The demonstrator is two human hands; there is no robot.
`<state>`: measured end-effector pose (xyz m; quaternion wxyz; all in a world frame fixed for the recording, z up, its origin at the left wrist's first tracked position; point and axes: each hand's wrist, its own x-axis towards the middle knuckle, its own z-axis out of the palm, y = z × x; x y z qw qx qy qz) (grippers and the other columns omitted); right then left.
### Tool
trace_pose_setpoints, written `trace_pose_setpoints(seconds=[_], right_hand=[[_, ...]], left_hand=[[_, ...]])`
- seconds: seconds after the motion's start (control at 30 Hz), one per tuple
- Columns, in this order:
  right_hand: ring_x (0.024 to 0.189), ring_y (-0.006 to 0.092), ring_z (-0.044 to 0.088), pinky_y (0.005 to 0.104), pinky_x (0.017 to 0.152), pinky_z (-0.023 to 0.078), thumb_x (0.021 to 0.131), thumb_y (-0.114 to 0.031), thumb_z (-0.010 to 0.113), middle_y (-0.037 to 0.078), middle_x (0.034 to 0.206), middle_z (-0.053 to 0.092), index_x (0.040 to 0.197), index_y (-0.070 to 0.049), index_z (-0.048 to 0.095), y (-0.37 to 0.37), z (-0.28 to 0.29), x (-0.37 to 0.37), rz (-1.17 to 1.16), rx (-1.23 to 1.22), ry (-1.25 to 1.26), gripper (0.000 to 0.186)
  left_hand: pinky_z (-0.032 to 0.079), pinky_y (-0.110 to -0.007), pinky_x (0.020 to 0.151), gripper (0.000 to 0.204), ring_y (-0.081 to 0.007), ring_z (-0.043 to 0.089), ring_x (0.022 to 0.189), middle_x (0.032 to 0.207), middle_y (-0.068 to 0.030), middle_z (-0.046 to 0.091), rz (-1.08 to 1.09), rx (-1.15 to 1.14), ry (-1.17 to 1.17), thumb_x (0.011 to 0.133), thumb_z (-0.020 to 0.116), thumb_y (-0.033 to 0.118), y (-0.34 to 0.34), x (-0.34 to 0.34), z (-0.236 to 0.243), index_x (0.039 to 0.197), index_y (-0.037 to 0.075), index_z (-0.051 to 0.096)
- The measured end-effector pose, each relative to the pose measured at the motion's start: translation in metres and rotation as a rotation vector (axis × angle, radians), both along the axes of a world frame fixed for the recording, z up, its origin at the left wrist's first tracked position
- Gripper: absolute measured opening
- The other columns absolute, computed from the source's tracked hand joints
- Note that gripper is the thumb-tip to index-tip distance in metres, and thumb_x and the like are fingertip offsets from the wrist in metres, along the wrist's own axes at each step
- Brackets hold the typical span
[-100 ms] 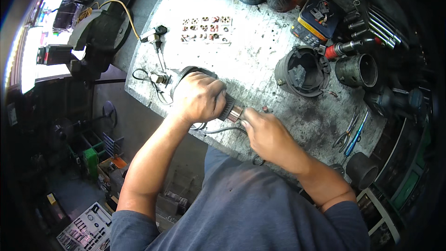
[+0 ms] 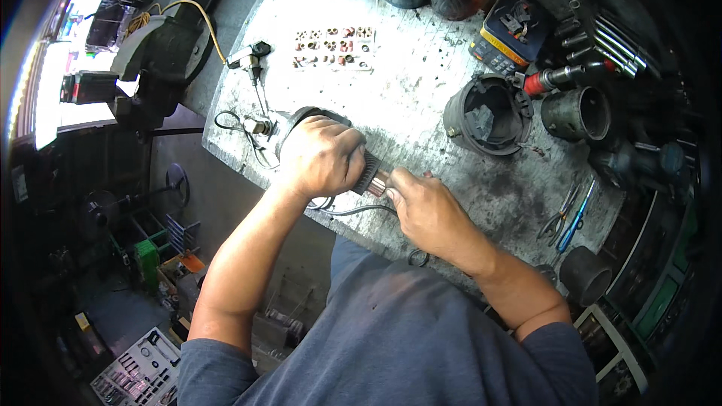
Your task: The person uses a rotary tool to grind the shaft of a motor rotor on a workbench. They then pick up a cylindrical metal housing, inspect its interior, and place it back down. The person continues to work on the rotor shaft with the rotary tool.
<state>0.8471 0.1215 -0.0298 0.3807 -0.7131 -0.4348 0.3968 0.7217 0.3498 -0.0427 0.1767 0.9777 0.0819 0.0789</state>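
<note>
My left hand (image 2: 322,156) is closed over a motor armature (image 2: 367,173), its knuckles upward. Beyond the fingers, the ridged dark core and the copper commutator (image 2: 378,183) stick out, pointing down to the right. My right hand (image 2: 425,209) is closed at the commutator's free end, thumb and fingers pressed together there. Whether a small thing sits between those fingers is hidden. Behind my left hand shows a dark rounded housing (image 2: 307,114), partly covered by the hand. A dark cable (image 2: 361,211) runs along the bench edge below the armature.
Small copper-coloured parts (image 2: 331,46) lie in rows on the metal bench (image 2: 421,53). To the right stand an open cylindrical housing (image 2: 459,124), a metal ring (image 2: 553,116), pliers (image 2: 556,225) and a blue screwdriver (image 2: 577,222). A bench vise (image 2: 154,60) is at the left.
My right hand has shifted slightly up and left along the commutator, covering more of its end. My left hand has stayed in place on the armature.
</note>
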Motion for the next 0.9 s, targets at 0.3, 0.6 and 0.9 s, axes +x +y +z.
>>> trace_pose_setpoints(seconds=[0.3,0.6,0.9], right_hand=[[0.086,0.0529,0.076,0.0594,0.072,0.057,0.111,-0.007,0.064,0.03,0.083,0.072,0.11,0.002,0.058,0.005,0.001,0.007,0.017,-0.036,-0.002,0.011],[0.084,0.0526,0.075,0.0583,0.074,0.057,0.112,-0.006,0.063,0.03,0.086,0.072,0.11,0.002,0.058,0.003,0.009,0.005,0.001,0.003,0.005,0.01],[0.091,0.056,0.07,0.0623,0.079,0.055,0.107,-0.003,0.065,0.032,0.096,0.071,0.111,0.001,0.061,-0.007,0.002,-0.001,0.051,0.126,-0.189,0.006]], left_hand=[[0.062,-0.046,0.085,0.012,-0.0336,0.078,0.077,0.078,-0.013,0.077,0.001,0.02,-0.048,0.089,0.072,0.021,0.004,0.004,-0.004,0.087,0.009,0.076],[0.06,-0.047,0.083,0.014,-0.0345,0.076,0.076,0.076,-0.0126,0.074,-0.018,0.03,-0.057,0.088,0.072,0.022,0.004,0.004,-0.001,0.083,0.009,0.073],[0.063,-0.052,0.076,0.023,-0.0384,0.076,0.071,0.072,-0.0153,0.074,0.03,0.006,0.118,0.083,0.071,0.032,0.006,0.0,-0.018,0.078,0.011,0.078]])
